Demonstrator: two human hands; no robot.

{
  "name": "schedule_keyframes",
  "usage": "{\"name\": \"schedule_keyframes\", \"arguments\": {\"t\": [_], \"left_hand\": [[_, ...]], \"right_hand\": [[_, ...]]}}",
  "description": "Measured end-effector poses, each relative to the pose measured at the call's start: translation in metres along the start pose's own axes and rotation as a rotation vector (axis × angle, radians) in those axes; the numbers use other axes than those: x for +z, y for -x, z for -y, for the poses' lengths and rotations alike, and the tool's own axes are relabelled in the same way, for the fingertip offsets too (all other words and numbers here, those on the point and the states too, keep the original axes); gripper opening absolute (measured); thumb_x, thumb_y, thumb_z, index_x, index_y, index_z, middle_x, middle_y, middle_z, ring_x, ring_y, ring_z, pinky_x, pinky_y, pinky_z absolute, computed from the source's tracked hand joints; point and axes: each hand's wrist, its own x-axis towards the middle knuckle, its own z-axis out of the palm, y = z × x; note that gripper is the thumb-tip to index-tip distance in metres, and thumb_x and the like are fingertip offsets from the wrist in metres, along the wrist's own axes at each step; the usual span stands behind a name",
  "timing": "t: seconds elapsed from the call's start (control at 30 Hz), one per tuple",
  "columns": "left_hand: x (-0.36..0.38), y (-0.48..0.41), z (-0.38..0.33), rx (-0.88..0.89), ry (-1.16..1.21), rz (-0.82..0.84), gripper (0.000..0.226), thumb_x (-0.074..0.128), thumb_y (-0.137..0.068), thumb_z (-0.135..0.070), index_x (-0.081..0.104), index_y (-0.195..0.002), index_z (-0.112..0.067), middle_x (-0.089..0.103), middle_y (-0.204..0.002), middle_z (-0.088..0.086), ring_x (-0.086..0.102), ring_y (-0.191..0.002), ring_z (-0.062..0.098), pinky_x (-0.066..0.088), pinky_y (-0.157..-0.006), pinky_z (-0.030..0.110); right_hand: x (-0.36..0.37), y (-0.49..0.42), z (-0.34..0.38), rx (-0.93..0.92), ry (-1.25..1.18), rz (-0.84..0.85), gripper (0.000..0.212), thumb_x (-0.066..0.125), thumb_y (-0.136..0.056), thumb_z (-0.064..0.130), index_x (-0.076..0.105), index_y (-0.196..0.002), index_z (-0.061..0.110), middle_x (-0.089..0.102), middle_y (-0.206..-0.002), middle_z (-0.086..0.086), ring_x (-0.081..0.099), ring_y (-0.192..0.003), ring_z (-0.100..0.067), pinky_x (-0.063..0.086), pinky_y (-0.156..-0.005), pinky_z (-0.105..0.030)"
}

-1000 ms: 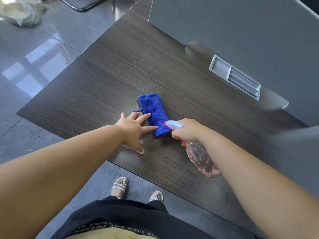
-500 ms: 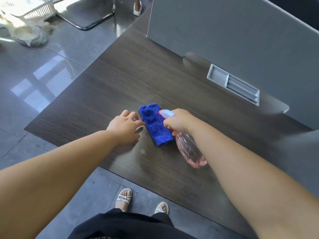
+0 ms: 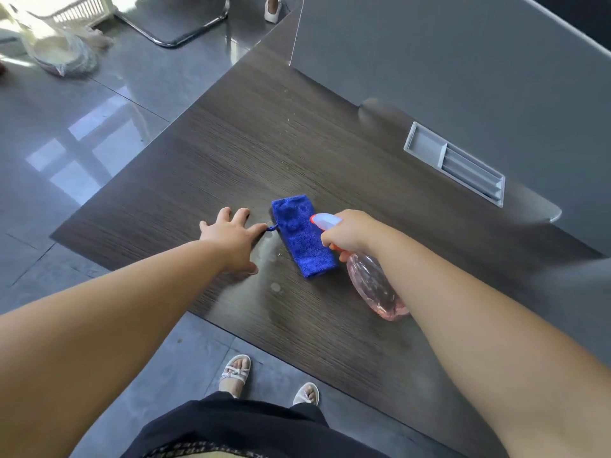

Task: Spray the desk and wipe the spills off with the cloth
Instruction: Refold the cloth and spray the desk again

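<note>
While the left hand lies palm down on the surface, its fingers are straight and spread and hold nothing. The forefinger reaches toward the small loop at the edge of the cloth; whether it touches the loop is hard to tell from this angle. The cloth lies folded flat near the front edge, between the two hands.

The right hand is wrapped round the neck of the bottle, fingers curled about the trigger end. The bottle is tipped over, its base toward the person and low over the surface. Its nozzle sits above the cloth, aimed away and to the left. Both arms are stretched well forward.

Spraying looks to be the step in hand. A few pale spills sit just left of the cloth and in front of it, with a wet sheen beside them.

To do this well, aim past the cloth, not onto it, so the mist lands on the marks. The bottle should come up nearer upright, or the tube may draw air. A short squeeze or two should do, with the left hand drawn clear of the spray. Then the left hand can take the cloth flat under the palm and wipe along the grain toward the front edge.
</note>
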Motion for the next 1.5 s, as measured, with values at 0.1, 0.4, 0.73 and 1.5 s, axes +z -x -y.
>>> {"name": "schedule_keyframes", "arguments": {"t": [0.1,0.4,0.73,1.5], "left_hand": [[0.0,0.0,0.001,0.004,0.003,0.002,0.092,0.066,-0.073,-0.058,0.013,-0.146,-0.041,0.007,-0.154,0.002,0.007,-0.14,0.032,0.031,-0.102,0.06],[0.0,0.0,0.001,0.01,-0.008,0.002,0.092,0.065,-0.074,-0.06,0.012,-0.146,-0.04,0.006,-0.154,0.002,0.007,-0.14,0.032,0.031,-0.104,0.06],[0.004,0.0,0.003,0.007,0.01,-0.012,0.092,0.064,-0.074,-0.061,0.011,-0.147,-0.041,0.005,-0.156,0.001,0.004,-0.142,0.032,0.026,-0.106,0.06],[-0.018,0.004,0.041,-0.081,0.207,-0.083,0.082,0.067,-0.073,-0.058,0.03,-0.142,-0.033,0.025,-0.147,0.001,0.023,-0.135,0.028,0.041,-0.099,0.046]], "right_hand": [[0.002,0.008,-0.007,0.0,0.02,0.054,0.041,0.049,-0.08,0.018,0.054,-0.118,0.033,0.059,-0.085,-0.004,0.062,-0.06,-0.019,0.051,-0.076,-0.027],[0.009,0.031,-0.021,-0.071,0.094,0.102,0.051,0.044,-0.085,0.016,0.046,-0.128,0.042,0.055,-0.093,-0.004,0.063,-0.069,-0.021,0.048,-0.085,-0.03],[0.023,0.039,-0.034,-0.059,0.035,0.084,0.033,0.051,-0.082,0.025,0.057,-0.114,0.03,0.057,-0.101,-0.001,0.067,-0.07,-0.023,0.052,-0.08,-0.031],[-0.032,0.035,0.02,-0.4,-0.425,-0.092,0.026,0.058,-0.086,0.047,0.057,-0.112,0.047,0.063,-0.106,0.007,0.062,-0.073,-0.011,0.047,-0.084,-0.027]]}}
